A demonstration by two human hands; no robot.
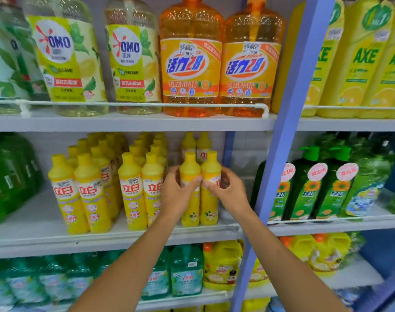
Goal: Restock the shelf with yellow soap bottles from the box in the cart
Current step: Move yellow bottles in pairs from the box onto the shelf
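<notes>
Left hand [177, 194]: fingers are being curled round the left yellow soap bottle [190, 170], so it's being gripped mid-body.
Right hand [229, 191]: same deal, the right yellow soap bottle [211, 170] is being pinched between thumb and curled fingers.
Both bottles: being held upright and touching side by side on the middle shelf [56, 237], at the right end of the yellow rows [133, 188].
Back pair [196, 143]: being partly hidden behind the held two.
Right side: green pump bottles [304, 192] are being displayed past the blue post [289, 109].
Above: big orange bottles [190, 64] are being kept on the upper shelf [124, 122].
</notes>
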